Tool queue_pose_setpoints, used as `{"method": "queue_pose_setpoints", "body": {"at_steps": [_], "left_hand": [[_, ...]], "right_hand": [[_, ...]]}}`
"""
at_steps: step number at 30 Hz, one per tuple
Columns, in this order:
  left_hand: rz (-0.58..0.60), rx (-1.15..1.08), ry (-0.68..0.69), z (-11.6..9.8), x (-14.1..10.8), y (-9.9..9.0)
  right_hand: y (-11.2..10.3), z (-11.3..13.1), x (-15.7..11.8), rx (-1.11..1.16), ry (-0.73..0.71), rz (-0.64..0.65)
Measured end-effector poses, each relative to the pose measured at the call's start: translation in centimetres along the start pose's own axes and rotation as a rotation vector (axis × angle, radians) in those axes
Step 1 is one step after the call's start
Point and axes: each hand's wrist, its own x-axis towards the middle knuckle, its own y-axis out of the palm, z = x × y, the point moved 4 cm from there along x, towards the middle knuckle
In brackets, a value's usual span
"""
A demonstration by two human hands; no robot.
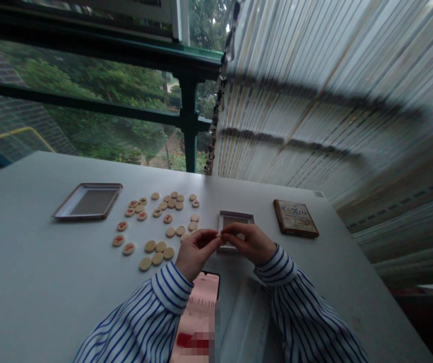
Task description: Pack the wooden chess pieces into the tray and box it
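My left hand (196, 251) and my right hand (249, 242) meet fingertip to fingertip, both pinching one small pale xiangqi piece (219, 236) that is mostly covered by the fingers. Directly behind the right hand lies a small open box (236, 216) with a white rim and grey inside. To the left of my hands, round wooden xiangqi pieces (158, 258) are spread over the white table (68, 282). Some show red or dark characters, such as the red-marked piece (128, 248); others show plain faces.
A phone (201, 290) with a running timer lies below my left hand, partly under the sleeve. An open box half (87, 201) rests at the far left. At the right lies a decorated box lid (295, 218). Behind the table are a window and a string curtain (276, 101).
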Motion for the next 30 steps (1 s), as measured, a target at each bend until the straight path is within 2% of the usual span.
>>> {"method": "queue_pose_setpoints", "body": {"at_steps": [12,18,30], "left_hand": [[-0.050,0.017,-0.003,-0.1,0.0,-0.5],[-0.042,0.006,-0.027,-0.2,-0.1,-0.3],[0.015,0.022,-0.004,0.1,0.0,-0.1]], "right_hand": [[0.0,0.8,-0.2,-0.182,-0.147,-0.026],[-0.3,1.2,-0.3,-0.295,-0.198,-0.032],[-0.7,1.6,-0.7,-0.374,-0.223,-0.024]]}}
